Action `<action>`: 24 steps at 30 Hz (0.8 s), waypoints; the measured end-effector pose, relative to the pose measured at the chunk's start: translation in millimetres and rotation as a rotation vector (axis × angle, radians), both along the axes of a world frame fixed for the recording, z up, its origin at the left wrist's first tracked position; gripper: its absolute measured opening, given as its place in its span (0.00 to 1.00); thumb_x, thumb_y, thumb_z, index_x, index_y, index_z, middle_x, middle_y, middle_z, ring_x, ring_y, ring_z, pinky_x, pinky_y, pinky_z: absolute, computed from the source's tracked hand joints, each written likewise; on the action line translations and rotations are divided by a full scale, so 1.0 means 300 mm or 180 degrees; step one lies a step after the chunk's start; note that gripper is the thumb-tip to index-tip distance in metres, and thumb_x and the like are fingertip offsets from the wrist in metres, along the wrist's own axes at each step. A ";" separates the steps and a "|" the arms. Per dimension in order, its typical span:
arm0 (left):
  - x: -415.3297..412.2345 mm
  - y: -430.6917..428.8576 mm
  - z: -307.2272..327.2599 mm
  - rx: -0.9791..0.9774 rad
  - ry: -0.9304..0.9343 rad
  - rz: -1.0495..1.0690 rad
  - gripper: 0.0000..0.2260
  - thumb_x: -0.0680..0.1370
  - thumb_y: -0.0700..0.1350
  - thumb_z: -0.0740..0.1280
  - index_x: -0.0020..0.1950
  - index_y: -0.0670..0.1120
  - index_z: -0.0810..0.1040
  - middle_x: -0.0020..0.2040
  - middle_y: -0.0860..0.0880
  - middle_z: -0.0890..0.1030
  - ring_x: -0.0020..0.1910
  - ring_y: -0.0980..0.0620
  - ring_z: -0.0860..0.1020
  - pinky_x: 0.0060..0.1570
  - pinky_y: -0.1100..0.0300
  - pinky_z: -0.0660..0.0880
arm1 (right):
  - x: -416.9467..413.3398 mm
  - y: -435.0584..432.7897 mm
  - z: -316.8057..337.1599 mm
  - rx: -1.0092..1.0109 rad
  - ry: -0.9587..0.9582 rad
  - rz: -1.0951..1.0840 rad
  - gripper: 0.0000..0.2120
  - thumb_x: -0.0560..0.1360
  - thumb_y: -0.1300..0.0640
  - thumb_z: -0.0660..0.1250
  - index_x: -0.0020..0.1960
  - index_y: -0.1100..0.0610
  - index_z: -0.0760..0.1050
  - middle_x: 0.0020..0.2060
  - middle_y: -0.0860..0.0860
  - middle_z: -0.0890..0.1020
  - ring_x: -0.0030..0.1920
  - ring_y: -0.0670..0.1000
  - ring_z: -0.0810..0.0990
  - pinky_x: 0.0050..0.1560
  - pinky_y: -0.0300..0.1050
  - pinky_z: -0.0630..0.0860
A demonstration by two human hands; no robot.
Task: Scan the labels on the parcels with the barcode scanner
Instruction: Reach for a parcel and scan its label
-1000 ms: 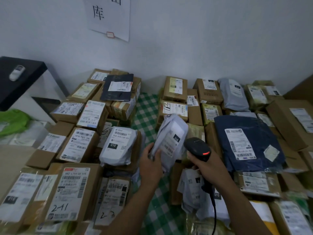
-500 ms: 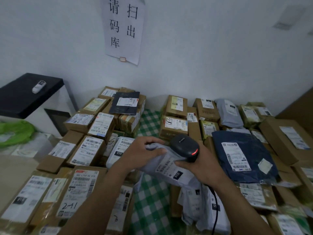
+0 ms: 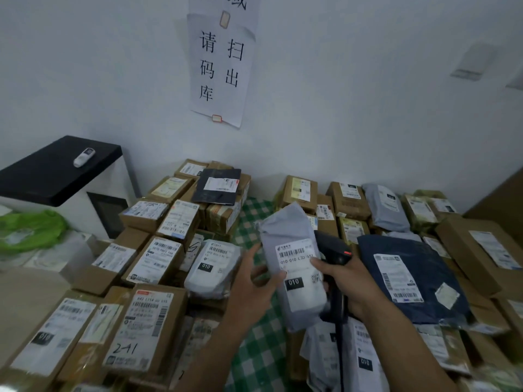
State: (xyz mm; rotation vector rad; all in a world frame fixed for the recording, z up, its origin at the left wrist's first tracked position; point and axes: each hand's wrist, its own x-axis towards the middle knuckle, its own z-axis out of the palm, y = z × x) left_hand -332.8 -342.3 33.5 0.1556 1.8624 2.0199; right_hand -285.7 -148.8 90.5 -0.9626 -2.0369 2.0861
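A grey plastic mailer parcel [image 3: 291, 239] stands upright over the middle of the table, its white barcode label [image 3: 297, 258] facing me. My left hand [image 3: 252, 290] holds its left edge, thumb on the front. My right hand [image 3: 351, 287] grips the handle of the black barcode scanner [image 3: 331, 247], and its thumb presses on the label's right edge. The scanner's head sits just right of the parcel with a red light showing. Its cable hangs down below my right hand.
Labelled cardboard boxes [image 3: 152, 321] crowd the left side and more boxes [image 3: 348, 199] the back right, on a green-checked cloth [image 3: 254, 360]. Beside the scanner, to its right, lies a dark blue mailer [image 3: 424, 278]. At far left are a black-topped cabinet [image 3: 56, 168] and a green bag [image 3: 31, 227].
The grey parcel went from lying flat under both hands to standing upright with its label toward me. The scanner moved to its right side. My view tilted upward.
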 end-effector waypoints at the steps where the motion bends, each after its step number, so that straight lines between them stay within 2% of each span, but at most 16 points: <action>1: 0.016 0.003 -0.028 0.0063 -0.0010 0.0048 0.31 0.77 0.42 0.76 0.71 0.63 0.65 0.58 0.60 0.82 0.52 0.64 0.83 0.46 0.65 0.81 | -0.001 -0.005 0.003 -0.0130 0.0000 0.0026 0.07 0.74 0.64 0.77 0.52 0.59 0.85 0.46 0.64 0.87 0.40 0.59 0.84 0.45 0.59 0.84; 3: 0.031 0.004 -0.061 0.0129 -0.0004 0.0119 0.34 0.76 0.41 0.76 0.75 0.62 0.64 0.54 0.62 0.83 0.53 0.63 0.83 0.49 0.61 0.82 | 0.000 -0.018 0.006 -0.0257 -0.0005 0.0115 0.10 0.75 0.64 0.76 0.55 0.62 0.84 0.44 0.61 0.88 0.34 0.54 0.84 0.37 0.50 0.81; 5: 0.029 0.002 -0.068 0.0109 -0.0049 0.0191 0.34 0.76 0.41 0.77 0.74 0.62 0.65 0.56 0.60 0.83 0.54 0.64 0.83 0.50 0.60 0.82 | 0.003 -0.028 0.000 -0.0256 0.0053 0.0069 0.12 0.75 0.63 0.76 0.57 0.63 0.83 0.42 0.59 0.87 0.32 0.52 0.83 0.39 0.49 0.79; 6: 0.024 0.003 -0.065 0.0066 -0.0033 0.0209 0.33 0.76 0.41 0.76 0.73 0.63 0.64 0.57 0.60 0.82 0.52 0.67 0.82 0.48 0.63 0.82 | 0.006 -0.034 0.000 -0.0225 0.0110 -0.0013 0.12 0.75 0.62 0.76 0.58 0.62 0.83 0.42 0.58 0.88 0.35 0.53 0.84 0.42 0.50 0.79; 7: 0.016 0.007 -0.064 0.0008 0.0023 0.0227 0.32 0.77 0.41 0.76 0.71 0.64 0.64 0.56 0.61 0.81 0.50 0.71 0.81 0.45 0.67 0.80 | 0.010 -0.036 0.000 -0.0113 0.0180 -0.0094 0.11 0.76 0.62 0.76 0.57 0.60 0.83 0.44 0.57 0.88 0.38 0.52 0.86 0.45 0.49 0.80; 9: -0.005 0.015 -0.058 -0.0057 0.0111 0.0293 0.31 0.77 0.40 0.75 0.71 0.62 0.64 0.54 0.63 0.79 0.46 0.76 0.78 0.40 0.71 0.78 | 0.024 -0.047 0.009 0.0347 0.0363 -0.0212 0.10 0.76 0.60 0.76 0.54 0.49 0.82 0.45 0.47 0.88 0.42 0.44 0.85 0.42 0.39 0.80; 11: -0.033 0.025 -0.064 -0.0093 0.0187 0.0400 0.33 0.77 0.41 0.76 0.76 0.59 0.64 0.55 0.59 0.80 0.46 0.74 0.79 0.40 0.71 0.78 | 0.040 -0.055 0.020 0.0728 0.0473 -0.0046 0.13 0.77 0.58 0.76 0.54 0.42 0.79 0.45 0.39 0.85 0.44 0.38 0.83 0.42 0.36 0.77; 15: -0.091 0.058 -0.093 -0.0395 0.0300 0.0523 0.35 0.77 0.42 0.75 0.80 0.54 0.63 0.61 0.48 0.80 0.48 0.65 0.77 0.38 0.76 0.75 | 0.049 -0.078 0.044 0.0951 0.0095 0.0640 0.17 0.78 0.55 0.75 0.65 0.47 0.78 0.46 0.45 0.88 0.42 0.47 0.87 0.46 0.48 0.82; 17: -0.112 0.074 -0.117 -0.0457 0.0341 0.0603 0.35 0.78 0.42 0.75 0.81 0.53 0.63 0.65 0.44 0.80 0.53 0.56 0.79 0.39 0.75 0.75 | 0.051 -0.091 0.053 0.1037 -0.0053 0.0846 0.16 0.79 0.55 0.73 0.66 0.48 0.77 0.45 0.47 0.88 0.39 0.48 0.87 0.45 0.45 0.82; 19: -0.127 0.087 -0.140 -0.0526 0.0422 0.0658 0.34 0.78 0.42 0.74 0.80 0.52 0.64 0.68 0.43 0.79 0.59 0.50 0.80 0.40 0.74 0.76 | 0.055 -0.100 0.057 0.1029 -0.0142 0.0941 0.16 0.80 0.53 0.73 0.66 0.49 0.77 0.42 0.49 0.88 0.37 0.47 0.85 0.39 0.39 0.81; 24: -0.147 0.102 -0.170 -0.0603 0.0434 0.0701 0.33 0.77 0.41 0.74 0.79 0.51 0.65 0.70 0.43 0.78 0.60 0.49 0.79 0.40 0.73 0.77 | 0.055 -0.104 0.055 0.0866 -0.0169 0.0889 0.19 0.79 0.54 0.73 0.67 0.51 0.75 0.42 0.54 0.86 0.33 0.46 0.83 0.34 0.37 0.76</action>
